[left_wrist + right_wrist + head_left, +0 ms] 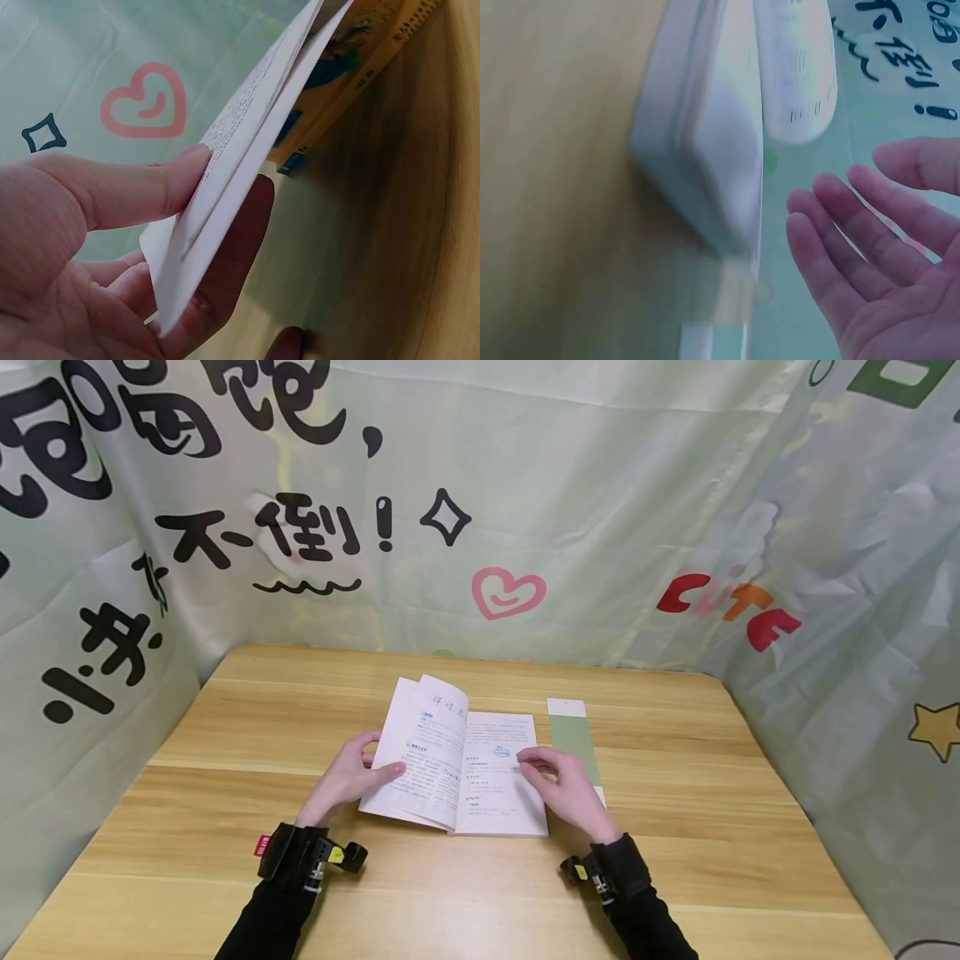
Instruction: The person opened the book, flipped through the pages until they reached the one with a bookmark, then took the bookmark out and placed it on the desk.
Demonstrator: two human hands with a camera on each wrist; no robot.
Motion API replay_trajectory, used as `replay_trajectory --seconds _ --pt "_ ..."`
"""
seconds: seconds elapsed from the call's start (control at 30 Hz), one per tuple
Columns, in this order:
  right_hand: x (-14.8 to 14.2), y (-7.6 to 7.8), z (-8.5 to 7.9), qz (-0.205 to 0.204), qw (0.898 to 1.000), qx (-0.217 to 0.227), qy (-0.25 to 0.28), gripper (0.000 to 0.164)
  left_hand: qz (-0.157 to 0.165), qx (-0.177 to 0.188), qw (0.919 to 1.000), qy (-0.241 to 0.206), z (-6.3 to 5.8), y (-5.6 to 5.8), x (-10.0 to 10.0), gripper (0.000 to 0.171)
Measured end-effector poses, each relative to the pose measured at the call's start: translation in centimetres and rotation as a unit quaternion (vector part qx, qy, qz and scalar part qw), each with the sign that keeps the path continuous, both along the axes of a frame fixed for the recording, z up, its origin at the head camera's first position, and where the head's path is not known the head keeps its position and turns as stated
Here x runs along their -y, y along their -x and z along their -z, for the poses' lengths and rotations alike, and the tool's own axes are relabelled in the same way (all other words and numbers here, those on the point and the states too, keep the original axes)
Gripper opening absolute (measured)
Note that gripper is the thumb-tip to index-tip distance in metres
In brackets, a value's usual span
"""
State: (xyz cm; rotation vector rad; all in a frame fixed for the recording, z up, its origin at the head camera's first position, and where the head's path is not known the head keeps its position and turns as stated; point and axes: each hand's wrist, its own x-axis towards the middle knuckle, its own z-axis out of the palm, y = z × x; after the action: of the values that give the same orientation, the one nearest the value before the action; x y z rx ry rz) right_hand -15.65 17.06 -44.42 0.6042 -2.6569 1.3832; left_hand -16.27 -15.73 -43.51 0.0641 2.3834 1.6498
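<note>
An open paperback book [498,797] with printed pages lies near the middle of the table. My left hand [347,783] pinches a few of its left-hand leaves, thumb on the printed side and fingers behind. These leaves [247,150] stand raised in the left wrist view, where part of the yellow illustrated cover [337,90] shows beyond them. Over the edge of the right-hand page is my right hand [567,787], its fingers loosely bent. In the right wrist view those fingers [840,244] are apart from the book and hold nothing.
A flat green-and-white strip [573,737] lies just right of the book, its lower end partly behind my right hand. The wooden table [660,760] is bordered by a pale printed cloth [600,527] at the back and sides. Black camera bands [288,853] circle both wrists.
</note>
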Motion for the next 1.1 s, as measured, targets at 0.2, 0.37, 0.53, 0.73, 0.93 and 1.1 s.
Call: replay_trajectory --seconds 0.2,0.37,0.53,0.73,0.93,1.1 --pt "1.5 -1.1 -1.4 -0.043 0.997 0.063 0.019 0.030 0.002 -0.008 0.9998 -0.017 -0.6 -0.2 -0.4 0.058" --pt "1.9 -1.8 -2.8 -0.050 0.995 0.080 0.016 0.033 0.015 -0.036 0.9978 -0.053 -1.3 -0.6 -1.2 0.055" --pt "1.6 -1.8 -3.2 -0.020 0.995 0.094 0.031 0.035 0.034 -0.083 0.9914 -0.096 -2.0 -1.1 -2.4 0.050" --pt "0.7 -1.2 -2.6 -0.021 0.991 0.089 0.102 0.035 0.144 -0.157 0.9712 -0.107 -2.1 -2.0 -5.0 0.057" --pt "-0.4 -0.1 -0.6 0.020 0.986 0.097 0.136 0.046 0.261 -0.214 0.9405 0.039 -1.0 -2.8 -7.1 0.069" --pt "-0.7 0.0 -0.3 0.038 0.993 0.082 0.071 0.055 0.297 -0.172 0.9264 0.156 0.0 -3.3 -7.7 0.065"
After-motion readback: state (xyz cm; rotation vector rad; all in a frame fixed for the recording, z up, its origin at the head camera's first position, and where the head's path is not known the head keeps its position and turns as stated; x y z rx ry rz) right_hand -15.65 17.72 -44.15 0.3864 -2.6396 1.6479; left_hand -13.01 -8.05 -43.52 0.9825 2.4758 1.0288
